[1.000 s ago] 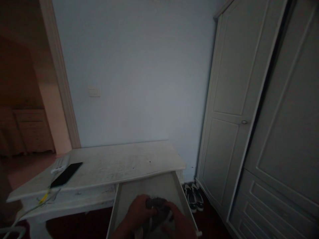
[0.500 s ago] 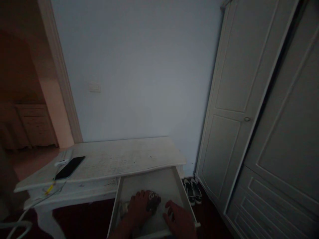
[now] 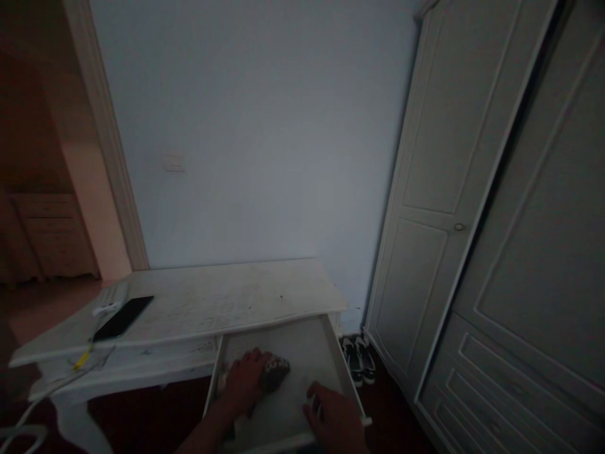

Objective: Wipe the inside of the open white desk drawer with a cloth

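My left hand (image 3: 243, 381) reaches palm-down into the pulled-out white drawer (image 3: 302, 350). On its thumb side it grips a dark bundle with a white pattern (image 3: 276, 373), possibly folded cloth; its exact kind is unclear in the dim light. The left thumb is mostly hidden. My right hand (image 3: 333, 413) hovers over the right front part of the drawer, fingers loosely curled and apart, holding nothing visible. Some pale item lies by the left forearm, partly covered and too dark to name.
The drawer belongs to a worn white desk (image 3: 246, 290). A black phone (image 3: 123, 318) and a cable with a yellow piece (image 3: 82, 358) are at its left end. Dark shoes (image 3: 358, 360) stand on the floor beside a tall wardrobe (image 3: 425, 252). A doorway opens at left.
My left hand and the patterned bundle have shifted left inside the drawer. My right hand stays near the drawer's right front. The view has turned slightly to the right.
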The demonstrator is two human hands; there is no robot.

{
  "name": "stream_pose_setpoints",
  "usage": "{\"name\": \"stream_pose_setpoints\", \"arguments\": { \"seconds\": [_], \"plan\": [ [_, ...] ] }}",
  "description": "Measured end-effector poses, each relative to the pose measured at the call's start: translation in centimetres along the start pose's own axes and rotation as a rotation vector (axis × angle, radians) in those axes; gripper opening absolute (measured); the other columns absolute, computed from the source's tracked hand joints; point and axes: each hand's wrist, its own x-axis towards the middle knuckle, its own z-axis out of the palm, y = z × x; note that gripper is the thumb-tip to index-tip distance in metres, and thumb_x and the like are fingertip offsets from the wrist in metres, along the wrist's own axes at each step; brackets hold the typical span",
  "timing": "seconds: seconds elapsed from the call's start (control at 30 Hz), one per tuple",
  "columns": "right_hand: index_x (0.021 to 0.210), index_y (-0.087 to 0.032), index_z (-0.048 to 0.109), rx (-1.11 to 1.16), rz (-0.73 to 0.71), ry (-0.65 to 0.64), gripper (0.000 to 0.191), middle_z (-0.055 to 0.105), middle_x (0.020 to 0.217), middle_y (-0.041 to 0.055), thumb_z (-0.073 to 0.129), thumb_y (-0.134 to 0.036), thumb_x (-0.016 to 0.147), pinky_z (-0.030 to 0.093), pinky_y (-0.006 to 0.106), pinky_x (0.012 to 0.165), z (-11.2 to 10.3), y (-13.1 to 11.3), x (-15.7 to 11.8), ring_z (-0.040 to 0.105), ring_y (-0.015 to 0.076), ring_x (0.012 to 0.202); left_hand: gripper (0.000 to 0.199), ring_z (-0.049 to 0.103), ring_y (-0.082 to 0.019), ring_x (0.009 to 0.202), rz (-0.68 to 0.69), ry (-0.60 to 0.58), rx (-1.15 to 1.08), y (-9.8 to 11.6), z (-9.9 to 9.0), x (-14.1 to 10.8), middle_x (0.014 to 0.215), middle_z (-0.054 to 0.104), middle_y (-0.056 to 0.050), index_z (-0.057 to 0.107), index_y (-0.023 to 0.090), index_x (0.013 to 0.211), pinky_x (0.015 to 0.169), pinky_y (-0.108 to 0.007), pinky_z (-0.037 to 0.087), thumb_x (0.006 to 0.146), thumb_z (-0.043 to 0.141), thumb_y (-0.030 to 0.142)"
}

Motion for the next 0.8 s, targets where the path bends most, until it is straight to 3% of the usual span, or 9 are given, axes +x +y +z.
{"name": "stream_pose_setpoints", "arguments": {
  "seconds": [0.07, 0.2, 0.33, 0.4, 0.47, 0.6, 0.73, 0.8],
  "plan": [
    [0.109, -0.028, 0.068, -0.003, 0.01, -0.003, 0.02, 0.079, 0.092, 0.0004, 0.061, -0.039, 0.093, 0.043, 0.03, 0.078, -0.2, -0.3, -0.1, 0.073, 0.022, 0.086, 0.075, 0.049, -0.036, 0.141, -0.073, 0.06, 0.059, 0.0, 0.0, 0.1, 0.16, 0.05, -0.013, 0.048, 0.031, 0.157, 0.113, -0.053, 0.038, 0.084, 0.056, 0.017],
    [0.107, -0.028, 0.068, -0.014, 0.009, -0.01, 0.018, 0.079, 0.092, -0.0002, 0.062, -0.036, 0.092, 0.042, 0.029, 0.077, 0.1, -0.1, -0.2, 0.074, 0.0214, 0.088, 0.077, 0.046, -0.035, 0.146, 0.157, -0.042, 0.097, -0.2, 0.2, 0.3, 0.161, 0.05, -0.007, 0.054, 0.044, 0.151, 0.121, -0.054, 0.03, 0.081, 0.06, 0.013],
    [0.106, -0.029, 0.069, -0.039, 0.021, 0.017, 0.016, 0.079, 0.091, -0.0021, 0.064, -0.035, 0.092, 0.041, 0.027, 0.076, 0.7, 0.4, 0.0, 0.073, 0.0194, 0.084, 0.075, 0.052, -0.037, 0.14, -0.062, 0.074, 0.172, -0.6, 0.1, 0.0, 0.159, 0.051, -0.014, 0.05, 0.039, 0.156, 0.112, -0.056, 0.04, 0.086, 0.053, 0.01],
    [0.107, -0.029, 0.069, -0.046, 0.022, 0.024, 0.017, 0.079, 0.091, -0.0024, 0.065, -0.034, 0.092, 0.041, 0.027, 0.077, 0.8, 0.5, 0.1, 0.073, 0.019, 0.083, 0.074, 0.052, -0.037, 0.14, -0.021, 0.059, 0.204, -0.5, 0.1, -0.2, 0.159, 0.051, -0.013, 0.051, 0.042, 0.154, 0.112, -0.057, 0.039, 0.088, 0.051, 0.01],
    [0.107, -0.028, 0.068, -0.05, 0.011, 0.021, 0.016, 0.079, 0.091, -0.0022, 0.064, -0.034, 0.092, 0.041, 0.027, 0.077, 0.7, 0.4, 0.0, 0.073, 0.0188, 0.084, 0.075, 0.05, -0.037, 0.144, 0.08, -0.029, 0.191, -0.3, 0.2, -0.4, 0.162, 0.048, -0.011, 0.052, 0.045, 0.152, 0.114, -0.057, 0.038, 0.086, 0.056, 0.01],
    [0.105, -0.028, 0.069, -0.049, 0.013, 0.008, 0.015, 0.079, 0.091, -0.002, 0.064, -0.035, 0.093, 0.041, 0.027, 0.075, 0.3, -0.1, -0.1, 0.073, 0.0189, 0.083, 0.075, 0.052, -0.039, 0.14, -0.053, 0.005, 0.174, 0.0, -0.1, -0.2, 0.162, 0.047, -0.014, 0.051, 0.04, 0.154, 0.107, -0.057, 0.045, 0.085, 0.057, 0.012],
    [0.104, -0.027, 0.069, -0.044, 0.014, 0.016, 0.014, 0.079, 0.09, -0.0018, 0.063, -0.036, 0.094, 0.04, 0.027, 0.074, 0.0, -0.3, -0.2, 0.072, 0.0184, 0.082, 0.076, 0.054, -0.036, 0.139, 0.012, 0.0, 0.194, 0.0, -0.4, 0.0, 0.161, 0.049, -0.011, 0.051, 0.044, 0.152, 0.108, -0.055, 0.045, 0.085, 0.056, 0.009],
    [0.103, -0.027, 0.069, -0.052, 0.002, 0.011, 0.014, 0.079, 0.091, -0.0016, 0.063, -0.036, 0.094, 0.04, 0.027, 0.073, 0.0, -0.2, -0.2, 0.072, 0.018, 0.08, 0.074, 0.054, -0.037, 0.138, -0.032, 0.029, 0.203, -0.2, -0.5, 0.1, 0.159, 0.05, -0.013, 0.052, 0.041, 0.152, 0.106, -0.057, 0.046, 0.086, 0.051, 0.006]
  ]
}}
